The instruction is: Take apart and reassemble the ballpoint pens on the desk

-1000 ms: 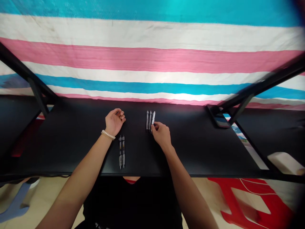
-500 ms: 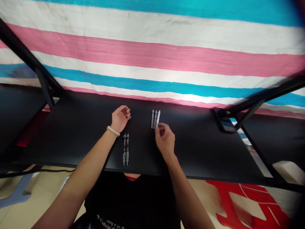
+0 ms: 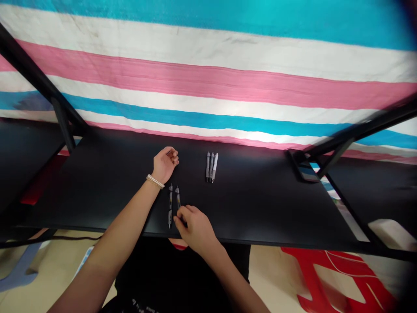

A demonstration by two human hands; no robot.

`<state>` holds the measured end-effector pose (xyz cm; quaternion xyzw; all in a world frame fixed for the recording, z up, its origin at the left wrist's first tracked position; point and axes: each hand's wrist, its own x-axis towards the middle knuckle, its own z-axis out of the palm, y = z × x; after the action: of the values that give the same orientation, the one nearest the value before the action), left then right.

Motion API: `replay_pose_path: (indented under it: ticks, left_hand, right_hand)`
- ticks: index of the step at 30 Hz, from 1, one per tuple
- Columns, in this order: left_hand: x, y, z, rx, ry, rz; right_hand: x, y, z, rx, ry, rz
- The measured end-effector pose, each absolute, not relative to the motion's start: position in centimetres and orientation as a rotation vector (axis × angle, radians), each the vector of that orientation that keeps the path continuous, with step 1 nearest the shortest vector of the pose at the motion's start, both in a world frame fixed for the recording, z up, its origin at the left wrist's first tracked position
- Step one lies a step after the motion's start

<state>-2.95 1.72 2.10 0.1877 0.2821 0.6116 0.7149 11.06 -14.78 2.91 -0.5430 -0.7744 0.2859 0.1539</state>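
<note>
Head view, right hand: the right hand [image 3: 194, 224] is curled at the near pair, thumb and forefinger bent toward the lower end of the near right pen [image 3: 178, 196]; the fingers hide the contact, so I cannot tell whether the pinch is closed.
Left hand: the left hand [image 3: 165, 163] lies half open, fingers loosely bent, nothing visible in it; a pale beaded bracelet [image 3: 155, 181] circles the wrist.
Near pens: the near right pen slants slightly, upper end leaning left, beside the grey-gripped near left pen [image 3: 170, 206], with the desk [image 3: 260, 191] showing between them.
Far pens: a left grey pen [image 3: 208, 167], a middle grey pen [image 3: 211, 167] and a white pen [image 3: 215, 167] lie close-set; the white one tilts, top to the right.
Pen risk: a loose or off-centre pinch could let the near right pen swivel or roll into its neighbour, and a push toward the body could send it over the near edge.
Left-arm risk: the left wrist sits close to the near left pen's top, so a careless shift could knock it askew.
Containers: none in sight around the pens; all five lie directly on the desk.
Desk's right side: a phone [image 3: 306, 170] lies by the black frame.
</note>
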Motion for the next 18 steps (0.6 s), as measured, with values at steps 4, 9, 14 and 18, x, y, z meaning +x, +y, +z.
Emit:
replay_pose_path:
  ticks: [4,9,14,18]
  left_hand:
    - [-3.1,1.8,1.9,0.419,0.587,1.367]
    - [-2.9,1.9,1.6,0.491,0.631,1.401]
    - [-2.4,1.5,1.7,0.620,0.707,1.333]
    - [-2.1,0.9,1.9,0.705,0.636,1.225]
  right_hand:
    - [11.5,-15.0,2.9,-1.661,-2.249,0.753]
    - [12.6,-14.0,2.2,-1.493,-1.804,1.002]
    - [13.0,-10.4,2.4,-1.277,-1.218,1.213]
    - [12.4,-6.6,2.8,-1.179,-1.167,1.186]
